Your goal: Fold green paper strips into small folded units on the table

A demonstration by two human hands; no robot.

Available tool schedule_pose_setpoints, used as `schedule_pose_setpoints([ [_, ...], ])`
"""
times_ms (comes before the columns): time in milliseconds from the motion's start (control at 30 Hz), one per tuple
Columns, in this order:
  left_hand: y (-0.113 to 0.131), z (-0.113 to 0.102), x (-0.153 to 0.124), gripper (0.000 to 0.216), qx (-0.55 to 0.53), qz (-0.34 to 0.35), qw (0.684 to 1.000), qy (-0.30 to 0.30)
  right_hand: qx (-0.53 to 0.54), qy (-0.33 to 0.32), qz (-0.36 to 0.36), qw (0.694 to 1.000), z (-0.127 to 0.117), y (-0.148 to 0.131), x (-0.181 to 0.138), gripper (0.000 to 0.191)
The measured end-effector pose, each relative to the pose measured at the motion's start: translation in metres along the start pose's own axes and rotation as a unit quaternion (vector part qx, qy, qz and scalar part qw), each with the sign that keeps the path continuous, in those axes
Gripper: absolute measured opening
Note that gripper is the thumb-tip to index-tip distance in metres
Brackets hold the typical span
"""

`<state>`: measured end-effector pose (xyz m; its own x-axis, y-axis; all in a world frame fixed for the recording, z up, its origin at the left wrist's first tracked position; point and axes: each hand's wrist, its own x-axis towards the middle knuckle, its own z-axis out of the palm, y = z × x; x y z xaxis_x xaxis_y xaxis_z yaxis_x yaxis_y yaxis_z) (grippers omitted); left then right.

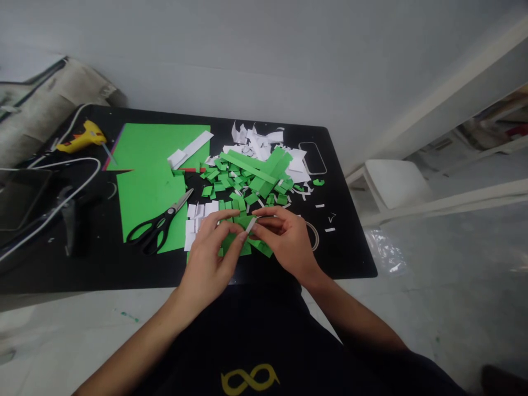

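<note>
Both hands meet over the near edge of a low black table (350, 258). My left hand (210, 250) and my right hand (284, 239) pinch a small folded piece of green and white paper (247, 225) between their fingertips. Under the hands lie more green paper pieces (264, 248). Just beyond them spreads a heap of small green and white paper scraps (243, 181), with longer green strips (264, 168) on top.
Black-handled scissors (159, 223) lie on large green paper sheets (152, 165) to the left. A yellow glue gun (82, 136) and white cables (61, 170) sit at the far left. A phone (312, 158) lies at the back right. A white stool (391, 184) stands beyond the table's right end.
</note>
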<state>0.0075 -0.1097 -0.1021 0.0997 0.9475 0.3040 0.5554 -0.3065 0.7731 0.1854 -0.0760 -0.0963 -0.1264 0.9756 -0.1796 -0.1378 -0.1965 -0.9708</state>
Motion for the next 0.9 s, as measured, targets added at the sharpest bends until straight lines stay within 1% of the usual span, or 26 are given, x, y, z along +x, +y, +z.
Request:
schedule_pose_setpoints([
  [200, -0.0042, 0.0009, 0.0024, 0.013, -0.027, -0.008, 0.999, -0.021, 0.014, -0.023, 0.01, 1.0, -0.0018, -0.0036, -0.0009, 0.029],
  [567, -0.0013, 0.0011, 0.004, 0.016, -0.059, -0.037, 0.997, -0.031, 0.028, -0.032, 0.017, 0.999, -0.0045, -0.0077, -0.0008, 0.03],
  [900, -0.0016, 0.0007, 0.0035, 0.014, -0.059, -0.025, 0.997, -0.035, 0.033, -0.031, 0.014, 0.999, -0.0044, -0.0082, -0.0029, 0.029],
])
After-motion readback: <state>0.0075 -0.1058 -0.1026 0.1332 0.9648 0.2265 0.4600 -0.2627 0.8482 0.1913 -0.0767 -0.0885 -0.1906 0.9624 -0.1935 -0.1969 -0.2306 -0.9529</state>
